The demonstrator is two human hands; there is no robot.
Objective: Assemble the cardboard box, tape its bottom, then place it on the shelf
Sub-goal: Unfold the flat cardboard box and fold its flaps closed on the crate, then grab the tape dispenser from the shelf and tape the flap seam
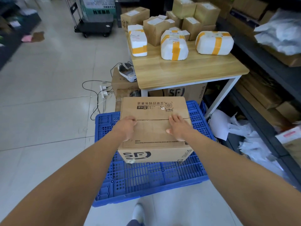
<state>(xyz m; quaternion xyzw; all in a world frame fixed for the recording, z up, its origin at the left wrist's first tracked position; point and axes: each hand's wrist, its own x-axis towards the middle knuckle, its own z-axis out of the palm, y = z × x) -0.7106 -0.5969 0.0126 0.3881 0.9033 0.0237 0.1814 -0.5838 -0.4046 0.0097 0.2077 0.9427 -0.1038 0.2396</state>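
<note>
Both hands lie on the upturned face of the brown corrugated cardboard box with the black SF logo (pixel 154 128), which serves as the landmark here; the left hand (pixel 127 128) rests at the box's left edge with fingers curled over and against the flap, pressing rather than gripping, so far as the view shows; the right hand (pixel 177 128) lies flat and open, palm down, toward the box's right side, fingers spread across the seam.

The box stands on the blue slotted plastic pallet (pixel 146 181), printing upside down, so this is judged to be its bottom turned up; the two flaps meet along a dark seam running left to right between the hands, and no tape shows on it; the hands seem placed to hold the flaps level and shut so the seam stays closed for taping; no tape roll or dispenser is visible.

Left of the box lies pale tiled floor (pixel 48 87) with a white power strip and black cables (pixel 102 92); behind the box stands the light wooden table with white metal legs (pixel 187 70), carrying taped parcels; right of the box runs the dark metal shelf unit (pixel 268 66), likely the box's destination; crumpled white plastic bags (pixel 241 128) lie at its foot.
</note>
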